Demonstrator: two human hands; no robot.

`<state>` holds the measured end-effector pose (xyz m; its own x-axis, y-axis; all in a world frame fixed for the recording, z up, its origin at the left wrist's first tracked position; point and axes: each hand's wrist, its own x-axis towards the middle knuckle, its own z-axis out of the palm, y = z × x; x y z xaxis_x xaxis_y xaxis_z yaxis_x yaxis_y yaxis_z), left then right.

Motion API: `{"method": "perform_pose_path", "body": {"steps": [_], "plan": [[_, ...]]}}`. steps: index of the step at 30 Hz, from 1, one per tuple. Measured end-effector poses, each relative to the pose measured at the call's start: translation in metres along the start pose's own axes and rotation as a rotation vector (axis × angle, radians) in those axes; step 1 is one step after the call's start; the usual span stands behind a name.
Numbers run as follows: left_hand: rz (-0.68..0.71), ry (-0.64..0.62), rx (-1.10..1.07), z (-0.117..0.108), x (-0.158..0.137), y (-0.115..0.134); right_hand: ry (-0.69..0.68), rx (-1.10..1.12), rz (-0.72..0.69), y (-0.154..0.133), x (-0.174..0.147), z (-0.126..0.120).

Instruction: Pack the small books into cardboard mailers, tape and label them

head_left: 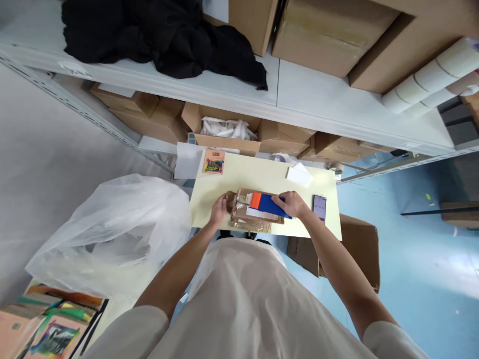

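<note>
A small cardboard parcel (239, 219), partly wrapped in shiny clear tape or plastic, lies at the table's front edge. My left hand (219, 209) is closed at its left end, on a brown flap-like piece (230, 201). In my right hand (291, 203) is a flat blue thing with an orange end (270, 204); its exact kind I cannot make out. It rests over the parcel, thumb on its top, orange end pointing left. Below it, a white label (258, 214) shows on the parcel.
On the pale table (247, 172) are a pink picture card or booklet (214, 162), white cards (299, 174) and a phone (319, 208). Shelves with cartons (329, 35) rise behind. A plastic bag (123, 224) bulges at left; an open carton (355, 247) stands at right.
</note>
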<state>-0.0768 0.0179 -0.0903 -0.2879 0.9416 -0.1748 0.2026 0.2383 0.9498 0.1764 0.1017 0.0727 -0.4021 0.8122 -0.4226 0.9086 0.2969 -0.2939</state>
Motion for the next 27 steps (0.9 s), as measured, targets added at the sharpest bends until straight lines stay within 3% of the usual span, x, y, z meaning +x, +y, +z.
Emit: {"method": "perform_pose_path", "body": {"steps": [2,5,7,11,18,22,27], "plan": [[0.182,-0.071,0.215,-0.015,0.004,0.013,-0.013,0.010,-0.006,0.001,-0.001,0.000],[0.597,-0.455,0.656,-0.018,0.013,0.044,-0.033,0.009,-0.013,0.000,-0.001,-0.002],[0.717,-0.607,0.830,-0.007,0.020,0.064,-0.050,-0.002,-0.012,-0.001,0.000,-0.004],[0.642,-0.665,0.979,0.013,0.026,0.084,-0.088,-0.033,0.011,-0.002,0.001,-0.008],[0.606,-0.661,1.002,0.016,0.026,0.087,-0.128,0.022,0.044,0.022,-0.008,-0.017],[0.596,-0.661,0.990,0.023,0.026,0.088,-0.152,0.071,0.023,0.058,-0.021,-0.025],[0.538,-0.624,1.017,0.018,0.026,0.084,-0.173,0.074,0.088,0.123,-0.038,-0.030]]}}
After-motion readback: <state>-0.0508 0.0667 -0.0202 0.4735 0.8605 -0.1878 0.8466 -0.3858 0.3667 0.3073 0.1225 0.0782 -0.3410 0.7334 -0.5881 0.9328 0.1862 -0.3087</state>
